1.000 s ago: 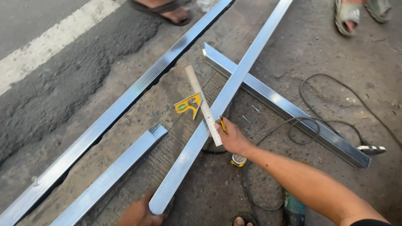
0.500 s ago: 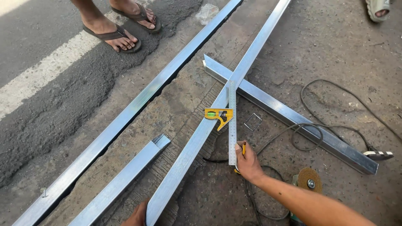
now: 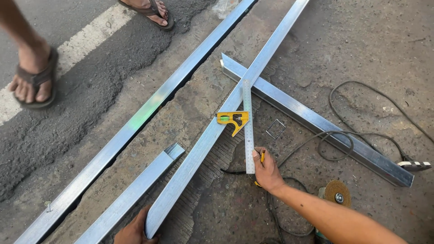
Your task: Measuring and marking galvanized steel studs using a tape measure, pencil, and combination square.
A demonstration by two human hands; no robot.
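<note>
Combination square (image 3: 242,124) across steel tube (image 3: 217,129)

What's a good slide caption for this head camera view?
Right hand with pencil steadies combination square on steel tube; left hand grips its near end.

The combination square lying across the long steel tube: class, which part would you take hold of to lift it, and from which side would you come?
Probably grip the combination square by its yellow head, coming from the left of the blade. The head is the thick, chunky part and juts out clear of the steel tube, while the thin blade lies flat and its lower end is under the right hand.
</note>
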